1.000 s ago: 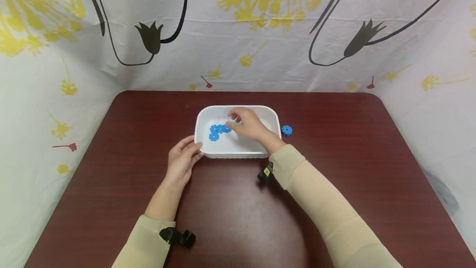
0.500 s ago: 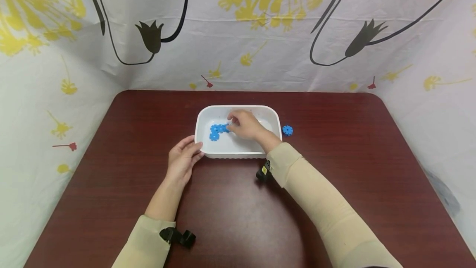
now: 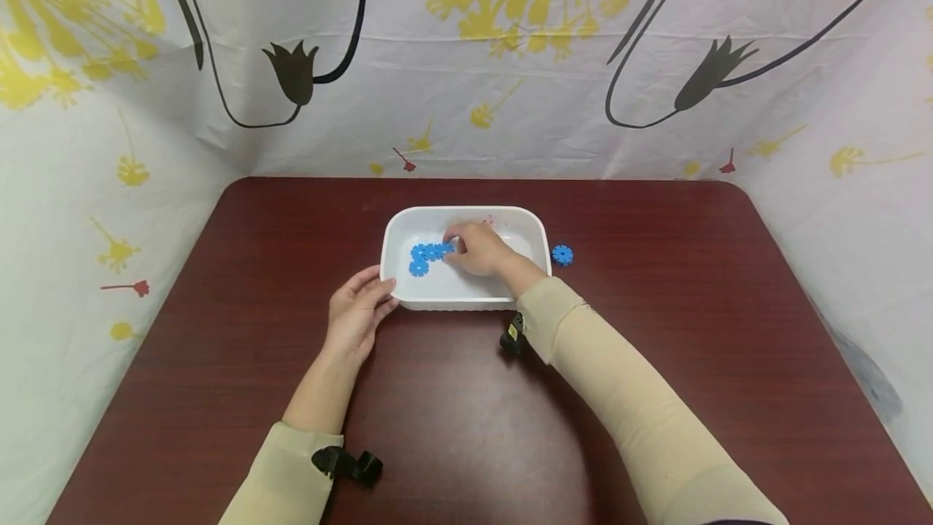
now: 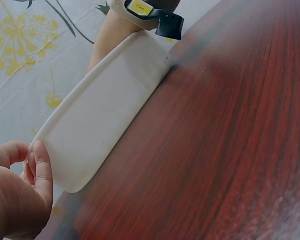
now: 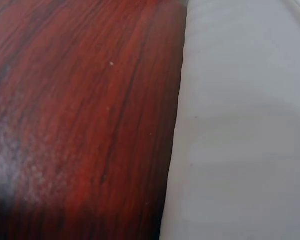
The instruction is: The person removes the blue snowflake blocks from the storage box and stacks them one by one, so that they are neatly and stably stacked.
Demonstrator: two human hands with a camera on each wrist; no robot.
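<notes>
A white plastic tray (image 3: 466, 288) stands on the table, with several blue notched discs (image 3: 419, 267) inside, linked in an L-shaped group. My left hand (image 3: 353, 316) grips its near left corner, thumb over the rim and fingers outside. In the left wrist view, the left hand (image 4: 22, 192) pinches the rim of the tray (image 4: 95, 120). Inside the tray, my right hand (image 3: 481, 251) pinches the disc at the group's right end between thumb and forefinger. The right wrist view shows the tray's outer wall (image 5: 245, 125), with the right hand out of sight.
Another blue notched disc (image 3: 562, 255) lies on the table just right of the tray. Small red marks (image 3: 488, 221) show near the tray's back wall. The dark red-brown table (image 3: 466, 411) reaches back to a flower-patterned cloth (image 3: 466, 136).
The right hand has come down slightly and its thumb and forefinger have closed in on the end disc. The left hand and tray stay in place.
</notes>
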